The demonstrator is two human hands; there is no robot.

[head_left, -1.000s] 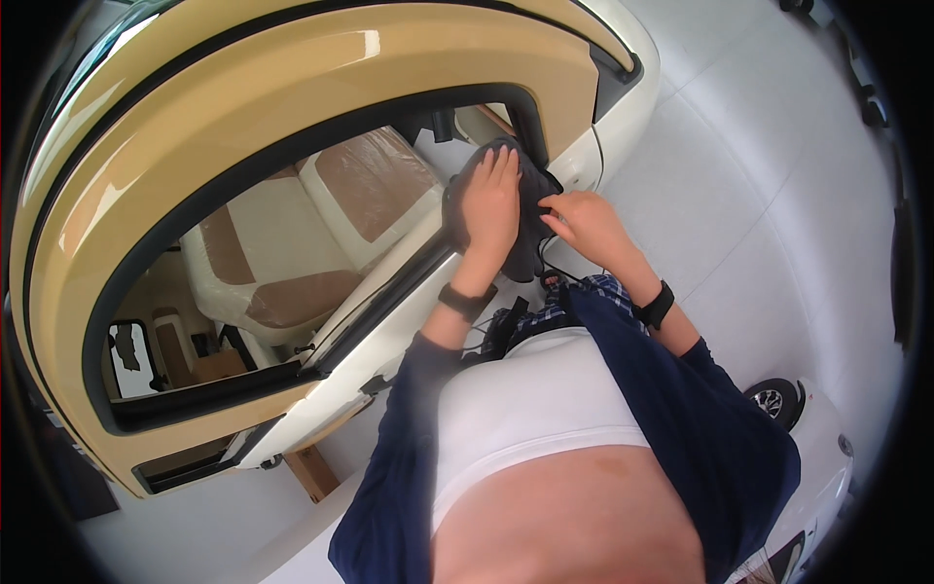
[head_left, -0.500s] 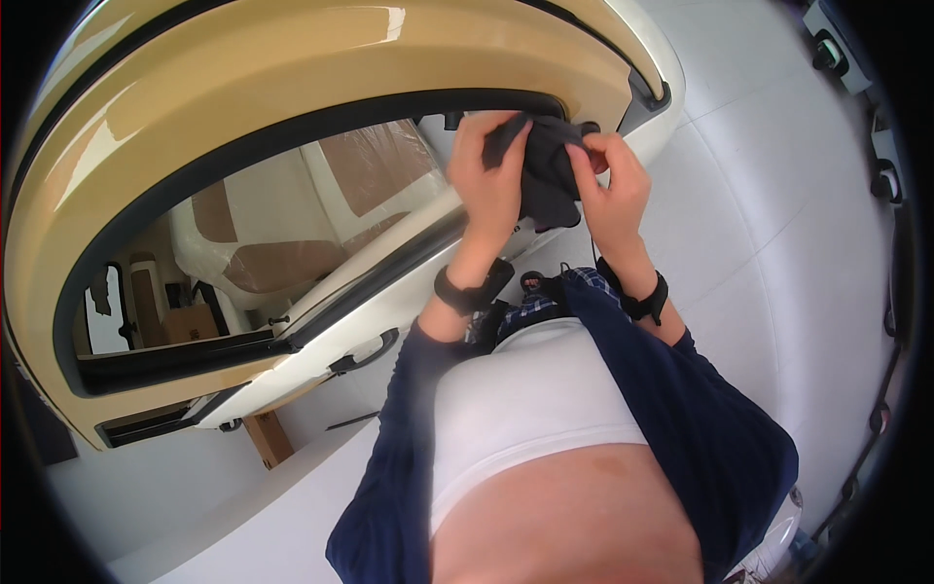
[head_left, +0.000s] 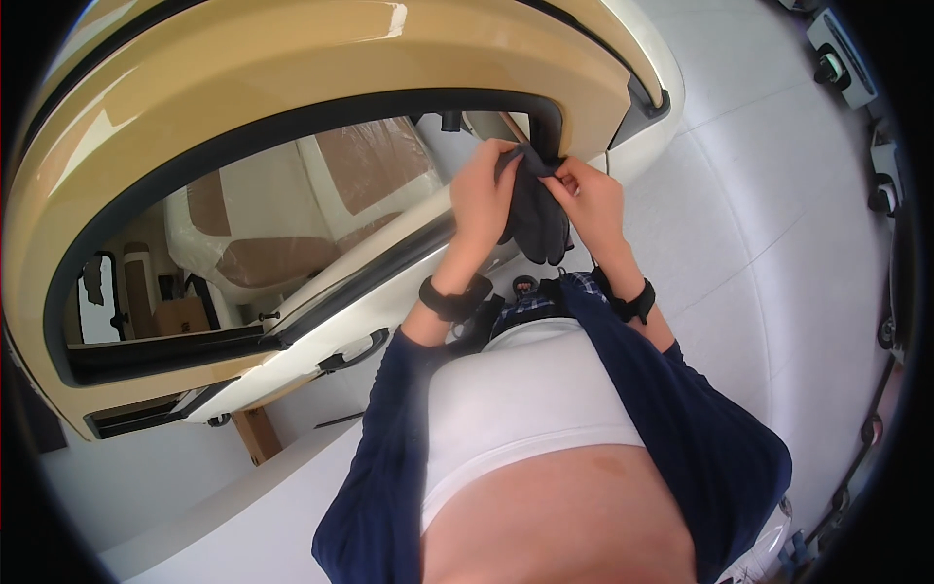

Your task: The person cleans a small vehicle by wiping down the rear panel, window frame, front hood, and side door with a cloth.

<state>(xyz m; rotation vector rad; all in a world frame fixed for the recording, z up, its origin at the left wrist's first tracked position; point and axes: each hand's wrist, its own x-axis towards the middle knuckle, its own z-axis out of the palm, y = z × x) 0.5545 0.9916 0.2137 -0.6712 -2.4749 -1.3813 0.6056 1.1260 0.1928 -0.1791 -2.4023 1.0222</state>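
Note:
In front of me, beside the car's open window, a dark grey piece of soft cloth point(head_left: 537, 216) hangs down from both hands. Two rounded, finger-like lobes show at its lower end; I cannot tell whether it is a glove. My left hand point(head_left: 482, 195) pinches its upper left edge between thumb and fingers. At the upper right edge, my right hand point(head_left: 592, 204) grips it the same way, fingertips close to the left ones. A black band point(head_left: 455, 298) circles my left wrist, and another black band point(head_left: 632, 302) is on the right.
A tan and cream car door point(head_left: 243, 73) fills the upper left. Through its window show plastic-covered seats point(head_left: 272, 214) and a cardboard box point(head_left: 185, 317). A black door handle point(head_left: 355, 352) sticks out below. Pale floor point(head_left: 720, 224) stretches right, with parked vehicles point(head_left: 842, 58) along the far edge.
Both hands have come closer together. The cloth, bunched up before, now hangs longer and narrower, its lower end further down. The right hand has shifted left and down.

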